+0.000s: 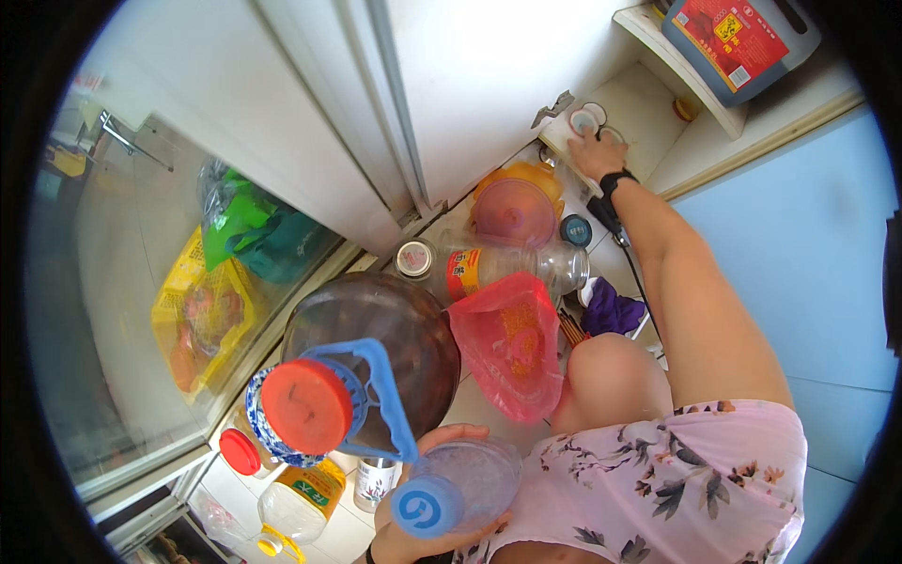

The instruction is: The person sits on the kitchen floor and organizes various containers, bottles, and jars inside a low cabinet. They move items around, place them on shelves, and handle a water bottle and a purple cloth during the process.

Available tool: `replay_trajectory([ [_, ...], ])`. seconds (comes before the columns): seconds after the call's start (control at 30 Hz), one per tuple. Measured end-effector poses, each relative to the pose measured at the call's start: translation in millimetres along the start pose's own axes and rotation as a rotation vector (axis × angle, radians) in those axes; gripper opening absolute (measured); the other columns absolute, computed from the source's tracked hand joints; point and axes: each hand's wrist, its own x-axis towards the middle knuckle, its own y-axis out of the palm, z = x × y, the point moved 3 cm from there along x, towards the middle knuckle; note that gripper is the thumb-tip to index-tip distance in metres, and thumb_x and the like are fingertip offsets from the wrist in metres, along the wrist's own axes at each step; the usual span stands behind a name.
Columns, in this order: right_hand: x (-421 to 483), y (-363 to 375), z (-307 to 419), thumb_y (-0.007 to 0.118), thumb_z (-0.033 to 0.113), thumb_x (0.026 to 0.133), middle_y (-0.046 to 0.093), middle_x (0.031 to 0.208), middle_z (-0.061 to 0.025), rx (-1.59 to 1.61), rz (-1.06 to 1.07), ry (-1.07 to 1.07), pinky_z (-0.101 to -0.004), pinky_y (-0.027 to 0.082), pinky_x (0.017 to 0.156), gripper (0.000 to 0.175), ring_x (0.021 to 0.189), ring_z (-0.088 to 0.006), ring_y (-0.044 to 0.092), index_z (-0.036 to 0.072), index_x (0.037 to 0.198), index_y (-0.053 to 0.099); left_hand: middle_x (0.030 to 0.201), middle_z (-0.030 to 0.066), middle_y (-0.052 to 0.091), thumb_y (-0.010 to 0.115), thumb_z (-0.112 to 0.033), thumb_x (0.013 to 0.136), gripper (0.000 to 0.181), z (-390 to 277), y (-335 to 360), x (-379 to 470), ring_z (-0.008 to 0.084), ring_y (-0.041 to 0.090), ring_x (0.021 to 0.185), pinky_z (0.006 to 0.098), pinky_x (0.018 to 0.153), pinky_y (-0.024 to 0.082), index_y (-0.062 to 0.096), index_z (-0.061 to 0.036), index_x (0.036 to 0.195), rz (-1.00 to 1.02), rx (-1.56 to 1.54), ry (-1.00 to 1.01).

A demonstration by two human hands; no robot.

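My left hand [437,518] is wrapped round a clear plastic container [476,476] with a light blue cap [421,506], close to my body. My right arm reaches out to a low white cabinet shelf [638,134], where my right hand [599,153] touches or holds one of several small round jars or lids [585,121]; its exact hold cannot be told. A big dark glass jar [373,338] with a red lid [306,407] and a blue handle stands to the left. An open pink plastic bag [511,345] with yellowish grains lies in the middle.
An empty glass jar [493,271] lies on its side, beside an orange basin [518,204]. A yellow-labelled plastic bottle [299,500] lies at lower left. A large jug [740,46] stands on the cabinet at upper right. A sliding glass door [176,282] borders the left side.
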Motion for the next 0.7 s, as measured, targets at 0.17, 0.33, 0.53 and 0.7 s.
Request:
replay_trajectory([
  [0.17,-82,8,28,0.050,0.038,0.100,0.056,0.139,-0.0157,-0.024,-0.039,-0.529,-0.0587,0.043,0.099,0.040,0.125,-0.0377,0.051,0.013,0.128,0.064,0.131,0.0161,0.058,0.098,-0.019,0.057,0.097,-2,-14,-19,0.0246,0.058,0.119,0.0419,0.103,0.048,0.045,-0.0044,0.137,-0.034,0.079,-0.020],
  [0.33,-94,1,30,0.055,0.039,0.097,0.061,0.129,-0.0114,0.229,-0.256,-0.590,-0.0488,0.054,0.087,0.035,0.116,-0.0375,0.056,0.018,0.122,0.068,0.129,0.0145,0.059,0.096,-0.020,0.059,0.092,0,-9,-27,0.0236,0.059,0.117,0.0396,0.101,0.048,0.048,-0.0025,0.135,-0.094,0.097,0.009],
  [0.53,31,-12,-14,0.058,0.057,0.089,0.032,0.161,-0.0124,0.290,-0.204,-0.026,-0.0633,0.032,0.113,0.070,0.144,-0.0420,0.032,0.019,0.147,0.050,0.127,0.0127,0.060,0.093,-0.017,0.063,0.086,-5,2,-23,0.0228,0.059,0.115,0.0380,0.100,0.048,0.049,-0.0018,0.134,-0.075,0.230,-0.007],
  [0.7,59,19,-14,0.053,0.060,0.090,0.023,0.167,-0.0063,0.257,-0.049,-0.065,-0.0698,0.024,0.114,0.068,0.152,-0.0378,0.022,0.028,0.150,0.048,0.124,0.0111,0.063,0.090,-0.013,0.065,0.080,-10,20,-13,0.0220,0.061,0.113,0.0360,0.098,0.049,0.052,-0.0010,0.134,-0.157,0.019,-0.005],
])
